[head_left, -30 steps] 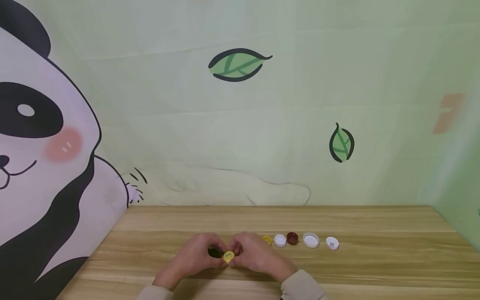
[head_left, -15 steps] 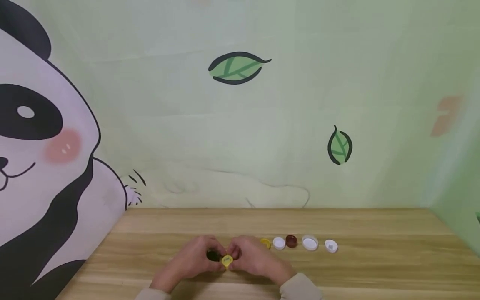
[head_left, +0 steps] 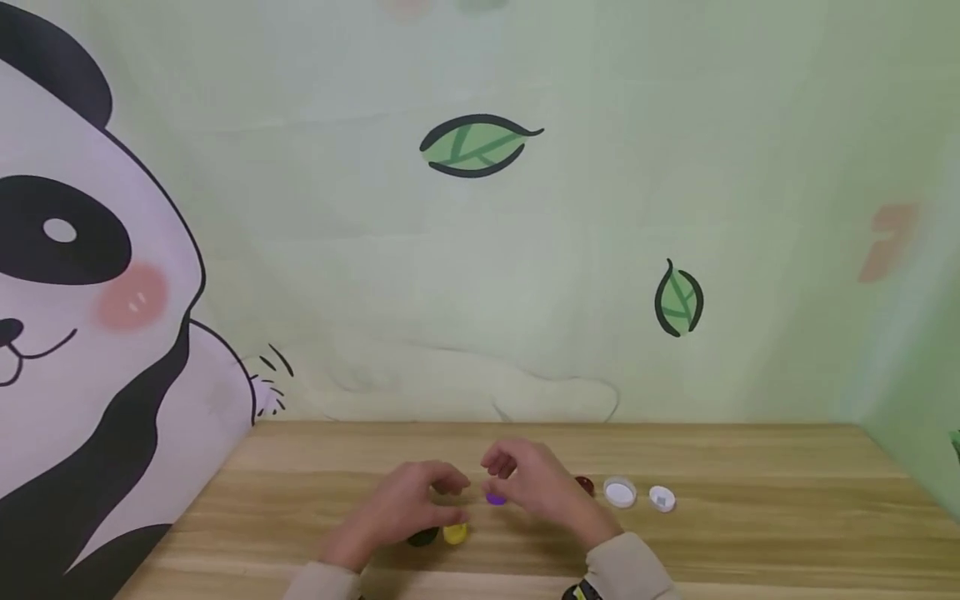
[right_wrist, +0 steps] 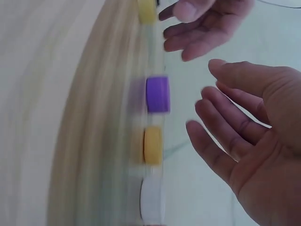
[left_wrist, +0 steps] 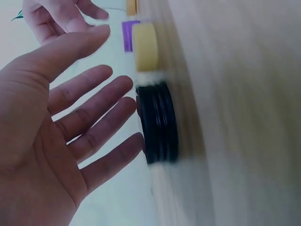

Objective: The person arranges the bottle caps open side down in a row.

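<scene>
My left hand (head_left: 412, 504) hovers with relaxed fingers above a yellow bottle cap (head_left: 455, 534) and a ridged black cap (left_wrist: 159, 123) on the table. Those two caps stand side by side; the left fingertips overlap the black one's edge in the left wrist view. My right hand (head_left: 538, 487), fingers loosely bent and holding nothing, is raised over a purple cap (right_wrist: 158, 94). In the right wrist view an orange-yellow cap (right_wrist: 153, 145) and a white cap (right_wrist: 151, 199) sit beyond the purple one; the right hand and forearm hide these two in the head view.
The row runs on to the right with a dark red cap (head_left: 585, 486), a wide white cap with a clear rim (head_left: 619, 492) and a small white cap (head_left: 662, 499). Behind the wooden table (head_left: 765, 533) stands a green backdrop (head_left: 570, 250) with a printed panda.
Both hands have let go of the yellow cap, which now lies beside the black one. The right hand has moved away to the upper right, and the purple cap has come into sight.
</scene>
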A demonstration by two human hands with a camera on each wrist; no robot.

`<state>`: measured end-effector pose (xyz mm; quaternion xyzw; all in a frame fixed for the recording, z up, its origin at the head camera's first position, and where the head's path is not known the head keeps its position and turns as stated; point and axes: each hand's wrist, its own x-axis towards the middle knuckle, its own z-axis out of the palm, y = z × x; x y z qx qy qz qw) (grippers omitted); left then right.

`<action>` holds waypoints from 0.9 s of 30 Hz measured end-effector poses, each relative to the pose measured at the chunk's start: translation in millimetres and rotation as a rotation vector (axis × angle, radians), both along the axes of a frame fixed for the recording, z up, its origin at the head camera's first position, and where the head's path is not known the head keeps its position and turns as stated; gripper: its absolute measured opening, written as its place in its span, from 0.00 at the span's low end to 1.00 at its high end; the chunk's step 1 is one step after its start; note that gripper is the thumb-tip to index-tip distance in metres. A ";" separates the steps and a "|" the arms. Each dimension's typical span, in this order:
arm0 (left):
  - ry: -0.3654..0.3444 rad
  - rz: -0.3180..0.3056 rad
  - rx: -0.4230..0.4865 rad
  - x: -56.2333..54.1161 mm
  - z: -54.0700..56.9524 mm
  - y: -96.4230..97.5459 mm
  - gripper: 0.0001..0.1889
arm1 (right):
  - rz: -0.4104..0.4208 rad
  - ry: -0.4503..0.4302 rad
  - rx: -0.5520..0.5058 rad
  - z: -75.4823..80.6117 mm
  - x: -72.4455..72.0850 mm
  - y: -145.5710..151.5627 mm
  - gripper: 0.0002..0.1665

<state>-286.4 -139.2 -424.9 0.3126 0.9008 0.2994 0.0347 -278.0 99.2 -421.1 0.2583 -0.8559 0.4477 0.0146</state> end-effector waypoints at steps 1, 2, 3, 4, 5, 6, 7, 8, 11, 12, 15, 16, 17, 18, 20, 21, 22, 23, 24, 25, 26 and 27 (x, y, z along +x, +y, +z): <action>-0.002 -0.003 0.002 -1.0 -0.2 2.9 0.21 | -0.013 0.011 0.018 -1.3 -0.9 0.9 0.12; -0.002 -0.007 0.003 -2.2 -0.5 5.7 0.22 | -0.027 0.015 0.037 -2.7 -1.5 1.7 0.14; -0.001 -0.008 0.003 -3.2 -0.7 8.5 0.22 | -0.038 0.016 0.053 -4.1 -1.8 2.3 0.15; -0.002 -0.008 0.001 -4.4 -1.2 11.2 0.23 | -0.047 0.014 0.068 -5.5 -2.0 2.7 0.17; 0.002 -0.006 -0.003 -5.3 -1.8 14.0 0.24 | -0.051 0.013 0.084 -6.8 -2.3 3.2 0.19; 0.007 -0.003 -0.008 -6.3 -2.8 16.6 0.24 | -0.052 0.014 0.101 -8.1 -2.4 3.6 0.20; 0.011 -0.001 -0.011 -7.4 -3.7 19.0 0.24 | -0.050 0.013 0.115 -9.2 -2.4 4.1 0.21; 0.014 0.001 -0.011 -8.4 -4.6 21.4 0.24 | -0.046 0.014 0.133 -10.4 -2.5 4.5 0.23; 0.012 0.006 -0.011 -9.5 -7.1 27.9 0.22 | -0.023 0.039 0.192 -12.7 -3.2 5.7 0.25; 0.012 0.007 -0.012 -9.8 -7.7 29.6 0.21 | -0.018 0.043 0.215 -13.3 -3.5 6.2 0.25; 0.020 0.002 -0.022 -10.1 -8.7 33.6 0.17 | -0.006 0.056 0.267 -13.8 -4.5 7.6 0.24; 0.026 0.000 -0.025 -10.0 -8.7 34.6 0.17 | -0.003 0.060 0.277 -13.8 -4.7 8.0 0.23; 0.031 -0.004 -0.026 -10.3 -8.7 35.4 0.16 | 0.000 0.063 0.282 -14.0 -4.9 8.3 0.23; 0.034 -0.006 -0.026 -10.3 -8.6 35.9 0.16 | 0.003 0.071 0.282 -14.3 -5.6 8.7 0.23; 0.036 -0.008 -0.023 -10.4 -8.4 36.4 0.15 | 0.012 0.090 0.275 -14.7 -6.5 8.9 0.22; 0.037 -0.009 -0.019 -10.3 -8.4 36.3 0.15 | 0.017 0.096 0.268 -14.9 -6.7 8.8 0.22; 0.038 -0.009 -0.015 -10.3 -8.5 36.1 0.15 | 0.022 0.102 0.264 -15.2 -7.3 9.0 0.22; 0.041 -0.011 -0.009 -10.6 -8.6 35.9 0.16 | 0.024 0.102 0.259 -15.2 -7.7 9.3 0.21; 0.044 -0.012 -0.003 -10.7 -8.6 35.8 0.16 | 0.026 0.095 0.253 -14.9 -7.9 9.7 0.21; 0.049 -0.014 0.005 -11.0 -8.7 35.7 0.16 | 0.027 0.084 0.244 -14.4 -7.9 10.2 0.20; 0.058 -0.017 0.014 -11.3 -8.8 35.7 0.16 | 0.026 0.071 0.229 -13.5 -7.7 10.6 0.19; 0.071 -0.018 0.021 -11.8 -8.7 35.8 0.16 | 0.026 0.059 0.212 -12.4 -7.7 11.4 0.18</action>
